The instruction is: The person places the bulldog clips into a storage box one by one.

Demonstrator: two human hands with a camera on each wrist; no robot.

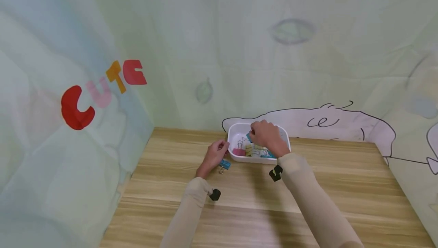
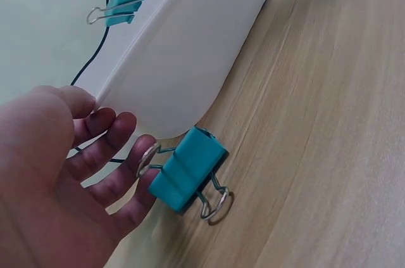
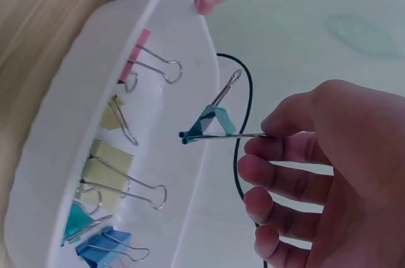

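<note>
A white tray [image 1: 239, 131] stands at the back of the wooden table and holds several binder clips: pink [image 3: 137, 59], yellow [image 3: 106, 172] and blue [image 3: 101, 249]. My right hand [image 1: 267, 134] hovers over the tray and pinches the wire handle of a small teal binder clip [image 3: 212, 122]. At the tray's left corner is my left hand [image 1: 216, 156], its thumb on the rim and its fingers [image 2: 104, 147] loosely straight beside the outer wall [image 2: 190, 46]. A second teal clip [image 2: 188, 170] lies on the table, touching the tray wall just past those fingers.
The wooden table [image 1: 342, 187] stretches to the right and towards me. Printed fabric walls close it in at the back, left and right; the left one reads "CUTE" [image 1: 102, 92]. A thin black line [image 3: 243, 154] shows on the fabric behind the tray.
</note>
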